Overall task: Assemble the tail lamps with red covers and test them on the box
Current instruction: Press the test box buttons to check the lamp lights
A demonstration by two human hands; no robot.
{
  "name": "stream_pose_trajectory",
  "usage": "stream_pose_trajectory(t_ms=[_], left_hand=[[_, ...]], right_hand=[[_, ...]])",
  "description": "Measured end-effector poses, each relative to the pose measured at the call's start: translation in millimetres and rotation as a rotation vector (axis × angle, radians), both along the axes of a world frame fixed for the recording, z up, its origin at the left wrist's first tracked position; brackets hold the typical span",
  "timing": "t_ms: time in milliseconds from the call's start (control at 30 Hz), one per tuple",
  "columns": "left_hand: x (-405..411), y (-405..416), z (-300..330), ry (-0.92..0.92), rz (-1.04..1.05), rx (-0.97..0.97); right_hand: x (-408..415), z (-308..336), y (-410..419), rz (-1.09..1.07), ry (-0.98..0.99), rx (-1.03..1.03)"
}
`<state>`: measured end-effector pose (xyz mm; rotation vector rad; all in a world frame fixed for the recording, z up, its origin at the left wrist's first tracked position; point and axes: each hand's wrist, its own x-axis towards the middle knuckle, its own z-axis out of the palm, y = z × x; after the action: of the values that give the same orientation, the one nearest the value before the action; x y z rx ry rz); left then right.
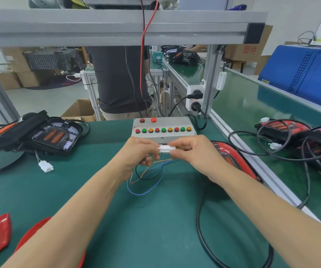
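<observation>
Left hand (143, 151): pinched on white connector (164, 149).
Right hand (191, 151): pinched on its mating half.
Location: held before test box (163, 128).
Risk: pins bent if halves are forced misaligned.

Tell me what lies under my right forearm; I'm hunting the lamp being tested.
A tail lamp with red cover lies there on the green mat; the right forearm covers its near side.
</observation>
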<state>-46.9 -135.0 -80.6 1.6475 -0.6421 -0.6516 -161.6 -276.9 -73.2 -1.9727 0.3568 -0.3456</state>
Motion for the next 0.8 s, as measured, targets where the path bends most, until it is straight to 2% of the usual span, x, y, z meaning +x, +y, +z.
stream_pose_trajectory(t_ms=[100,233,300,433,533,600,667,800], left_hand=[[1.4,-4.9,2.0,-0.036,-0.036,0.009],[18.0,6.7,0.6,-0.169,-0.002,0.069],[30.4,16.8,-3.1,-0.208,0.022,0.092],[44.9,20.3,-11.9,-0.33,0.119,0.132],[47.8,19.8,-18.8,-0.402,0.143,0.196],[49.6,24.8,-22.9,-0.408,0.134,0.225],[51.9,31.7,-25.6,-0.392,0.132,0.242],[51.8,42.1,-31.4,-0.378,0.146,0.308]], right_hand=[[-2.0,7.1,5.3,0.062,0.049,-0.142],[-27.0,15.6,-2.2,0.045,0.292,-0.659],[-44.0,19.4,-6.6,0.024,0.366,-0.801],[-68.4,22.9,2.2,0.013,0.347,-0.909],[-92.5,19.4,14.5,-0.089,0.389,-0.991],[-112.2,15.8,18.2,-0.161,0.47,-1.095],[-128.2,8.6,21.2,-0.145,0.525,-1.134],[-125.9,-13.9,23.4,-0.108,0.51,-1.207]])
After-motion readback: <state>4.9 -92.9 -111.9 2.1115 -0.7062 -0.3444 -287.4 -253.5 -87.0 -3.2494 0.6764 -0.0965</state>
